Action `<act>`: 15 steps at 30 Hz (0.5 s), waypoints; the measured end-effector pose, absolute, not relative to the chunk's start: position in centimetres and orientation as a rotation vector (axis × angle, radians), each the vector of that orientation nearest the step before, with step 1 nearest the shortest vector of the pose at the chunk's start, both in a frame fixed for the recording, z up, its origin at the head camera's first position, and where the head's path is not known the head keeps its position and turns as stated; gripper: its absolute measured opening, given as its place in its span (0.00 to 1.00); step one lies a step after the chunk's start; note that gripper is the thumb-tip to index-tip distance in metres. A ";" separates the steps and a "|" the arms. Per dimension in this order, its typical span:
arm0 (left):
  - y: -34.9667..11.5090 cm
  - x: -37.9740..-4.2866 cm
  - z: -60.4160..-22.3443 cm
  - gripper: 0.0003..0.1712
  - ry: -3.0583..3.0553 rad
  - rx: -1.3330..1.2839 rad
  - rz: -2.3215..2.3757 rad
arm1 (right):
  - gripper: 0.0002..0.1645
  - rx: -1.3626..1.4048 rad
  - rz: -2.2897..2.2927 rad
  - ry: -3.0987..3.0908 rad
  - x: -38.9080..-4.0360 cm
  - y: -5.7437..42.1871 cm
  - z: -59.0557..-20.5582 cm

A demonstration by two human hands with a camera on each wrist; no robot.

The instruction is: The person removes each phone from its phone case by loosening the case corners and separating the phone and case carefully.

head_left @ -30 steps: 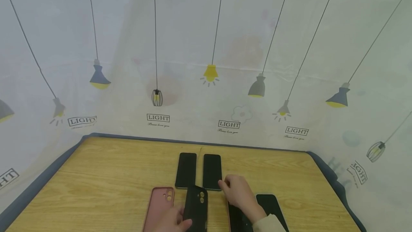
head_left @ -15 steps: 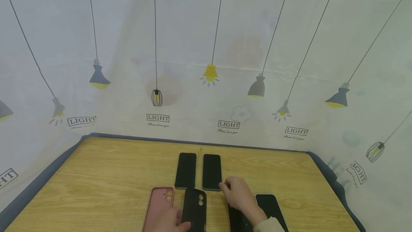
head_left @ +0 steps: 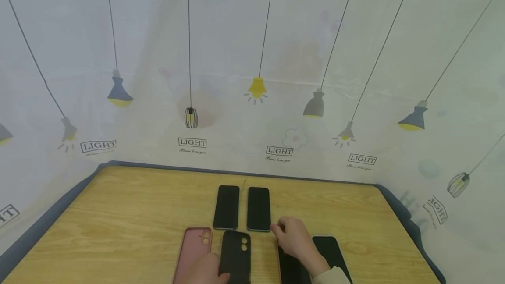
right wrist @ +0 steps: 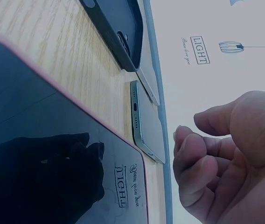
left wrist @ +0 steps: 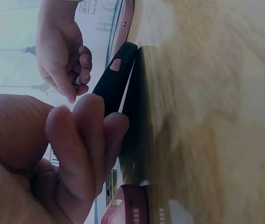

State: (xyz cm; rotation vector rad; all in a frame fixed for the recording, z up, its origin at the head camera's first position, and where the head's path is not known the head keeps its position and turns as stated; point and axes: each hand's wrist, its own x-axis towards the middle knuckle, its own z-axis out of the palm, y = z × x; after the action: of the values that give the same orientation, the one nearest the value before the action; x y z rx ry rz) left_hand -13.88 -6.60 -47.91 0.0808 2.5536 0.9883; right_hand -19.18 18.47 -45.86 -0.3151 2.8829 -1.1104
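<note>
My left hand pinches a black phone case by its left edge. In the left wrist view the case slants, its far end down by the wooden table and the near side raised at my fingers. Left of it lies a pink phone case, inner side up, partly covered by my left hand. My right hand hovers with loosely curled fingers and holds nothing. Below it lies a dark-screened phone with a pink rim, which mirrors the hand.
Two dark phones, one on the left and one on the right, lie side by side beyond the cases. Another phone lies to the right, partly behind my right forearm. A lamp-patterned cloth hangs around the table.
My left hand has lowered the black case and shifted it slightly left, so it stands less tilted. My right hand has hardly moved. The head view has shifted a little.
</note>
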 end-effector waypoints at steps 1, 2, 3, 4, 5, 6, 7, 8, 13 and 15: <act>-6.5 -13.8 -47.9 0.14 2.559 0.066 0.966 | 0.19 -0.317 -1.114 2.882 -19.2 18.5 -45.8; -6.4 -13.8 -47.8 0.14 2.564 0.057 0.957 | 0.19 -0.319 -1.115 2.882 -19.1 18.6 -45.8; -6.3 -13.7 -47.7 0.15 2.569 0.050 0.947 | 0.19 -0.320 -1.119 2.879 -19.1 18.6 -45.8; -6.3 -13.7 -47.6 0.15 2.574 0.047 0.940 | 0.19 -0.320 -1.121 2.878 -19.1 18.6 -45.8; -6.2 -13.6 -47.5 0.14 2.583 0.051 0.936 | 0.19 -0.319 -1.120 2.877 -19.1 18.6 -45.8; -6.1 -13.5 -47.4 0.14 2.581 0.040 0.930 | 0.19 -0.318 -1.119 2.876 -19.1 18.7 -45.8; -6.0 -13.5 -47.3 0.14 2.579 0.033 0.920 | 0.19 -0.315 -1.117 2.876 -19.1 18.7 -45.8; -6.0 -13.5 -47.3 0.14 2.576 0.023 0.917 | 0.19 -0.309 -1.112 2.876 -19.1 18.7 -45.8; -5.7 -13.5 -47.4 0.14 2.583 -0.007 0.876 | 0.18 -0.269 -1.089 2.880 -19.2 18.7 -45.8; -5.7 -13.5 -47.5 0.14 2.601 -0.011 0.863 | 0.18 -0.260 -1.094 2.882 -19.1 18.8 -45.8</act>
State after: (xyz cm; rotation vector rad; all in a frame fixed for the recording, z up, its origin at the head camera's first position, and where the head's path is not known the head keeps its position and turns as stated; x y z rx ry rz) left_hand -13.48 -5.67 -47.49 -0.0113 2.6015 0.8625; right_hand -19.15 18.76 -45.75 -0.2596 2.8818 -1.0943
